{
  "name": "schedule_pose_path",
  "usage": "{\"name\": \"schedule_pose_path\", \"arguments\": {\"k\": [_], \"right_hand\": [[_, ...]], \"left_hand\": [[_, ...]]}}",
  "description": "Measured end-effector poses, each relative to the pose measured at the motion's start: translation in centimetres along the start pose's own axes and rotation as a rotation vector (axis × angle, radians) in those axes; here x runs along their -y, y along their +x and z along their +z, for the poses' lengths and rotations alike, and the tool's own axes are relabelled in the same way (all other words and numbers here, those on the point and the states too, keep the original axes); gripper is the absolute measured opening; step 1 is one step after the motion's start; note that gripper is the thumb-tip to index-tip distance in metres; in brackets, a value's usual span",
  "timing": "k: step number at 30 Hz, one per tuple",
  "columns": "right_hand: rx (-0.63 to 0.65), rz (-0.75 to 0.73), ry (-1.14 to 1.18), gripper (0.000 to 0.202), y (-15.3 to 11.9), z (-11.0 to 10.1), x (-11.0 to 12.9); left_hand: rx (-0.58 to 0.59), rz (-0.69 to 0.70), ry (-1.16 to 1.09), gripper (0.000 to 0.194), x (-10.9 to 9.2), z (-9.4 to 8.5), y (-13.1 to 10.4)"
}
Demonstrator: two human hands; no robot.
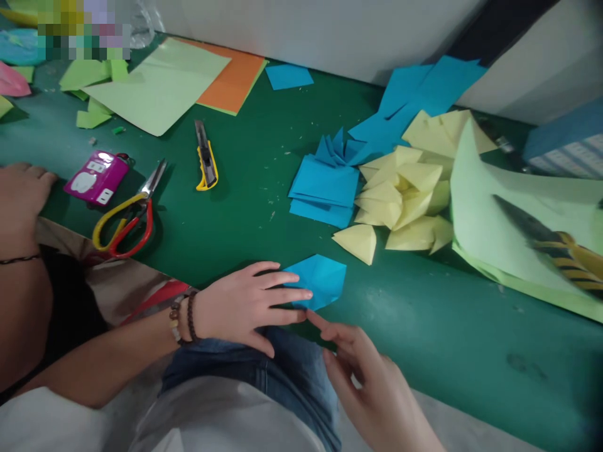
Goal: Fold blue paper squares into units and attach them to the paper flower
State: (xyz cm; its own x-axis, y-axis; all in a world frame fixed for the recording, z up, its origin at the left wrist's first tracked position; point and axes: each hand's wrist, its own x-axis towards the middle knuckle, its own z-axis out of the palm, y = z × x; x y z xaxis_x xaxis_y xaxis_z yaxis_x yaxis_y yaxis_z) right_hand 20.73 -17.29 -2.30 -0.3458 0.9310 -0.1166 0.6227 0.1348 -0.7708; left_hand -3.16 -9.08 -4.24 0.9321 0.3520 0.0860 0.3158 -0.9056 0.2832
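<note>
A small blue folded paper [325, 279] lies near the front edge of the green table. My left hand [240, 304], with beaded bracelets at the wrist, rests flat over its left part, fingers spread. Close by on the right is my right hand [362, 370]. Its index finger reaches to the paper's lower edge, by a left fingertip; the other fingers are loosely bent and the thumb stands apart. Just beyond the paper are a single pale yellow folded piece [360, 243], a stack of blue paper squares [325, 185] and a pile of yellow folded pieces [400, 188].
Scissors [132, 220], a yellow cutter knife [206, 157] and a purple case [97, 177] lie left. Green sheets [164, 81] and an orange sheet [230, 78] are behind. Another person's hand [23, 188] rests at far left. A blurred black-and-yellow tool [560, 251] lies over green paper at right.
</note>
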Motion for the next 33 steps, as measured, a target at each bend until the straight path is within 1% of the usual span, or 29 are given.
{"name": "schedule_pose_path", "arguments": {"k": [2, 4, 9, 12, 14, 17, 20, 23, 25, 28, 31, 33], "right_hand": [[0.000, 0.052, 0.018, 0.009, 0.0, 0.0, -0.3], [-0.032, 0.084, 0.031, 0.008, 0.0, -0.1, -0.7], [-0.224, 0.186, 0.057, 0.011, 0.2, -1.0, -1.7], [-0.332, 0.229, 0.027, 0.011, 0.3, -1.5, -1.7], [-0.386, 0.180, -0.042, 0.010, 0.6, -1.7, -1.6], [-0.435, -0.016, -0.265, 0.006, 1.7, -1.6, -1.7], [-0.426, -0.195, -0.488, 0.008, 3.1, -1.4, -2.2], [-0.405, -0.277, -0.597, 0.013, 4.0, -1.0, -2.6], [-0.386, -0.306, -0.601, 0.015, 4.0, -0.5, -2.4], [-0.333, -0.338, -0.544, 0.018, 3.7, 0.7, -1.7], [-0.292, -0.356, -0.478, 0.021, 3.1, 2.1, -0.7], [-0.249, -0.370, -0.397, 0.020, 2.8, 2.4, -0.4]], "left_hand": [[0.001, 0.000, -0.001, 0.064, 0.0, 0.0, 0.0], [0.002, -0.002, -0.004, 0.063, 0.0, -0.1, 0.0], [0.010, -0.009, -0.014, 0.061, 0.0, -0.3, -0.1], [0.002, -0.005, -0.011, 0.062, 0.0, -0.2, -0.1], [-0.003, -0.001, -0.009, 0.063, 0.0, -0.2, -0.1], [-0.004, 0.006, -0.017, 0.063, 0.1, -0.2, -0.1], [0.013, 0.000, -0.048, 0.065, 0.1, -0.3, -0.1], [0.028, -0.025, -0.086, 0.073, 0.0, -0.4, -0.1], [0.028, -0.047, -0.107, 0.079, 0.0, -0.3, -0.1], [0.021, -0.075, -0.121, 0.085, -0.1, -0.2, -0.1], [0.021, -0.081, -0.117, 0.086, -0.1, -0.2, -0.1], [0.023, -0.067, -0.100, 0.084, -0.1, -0.2, -0.1]]}}
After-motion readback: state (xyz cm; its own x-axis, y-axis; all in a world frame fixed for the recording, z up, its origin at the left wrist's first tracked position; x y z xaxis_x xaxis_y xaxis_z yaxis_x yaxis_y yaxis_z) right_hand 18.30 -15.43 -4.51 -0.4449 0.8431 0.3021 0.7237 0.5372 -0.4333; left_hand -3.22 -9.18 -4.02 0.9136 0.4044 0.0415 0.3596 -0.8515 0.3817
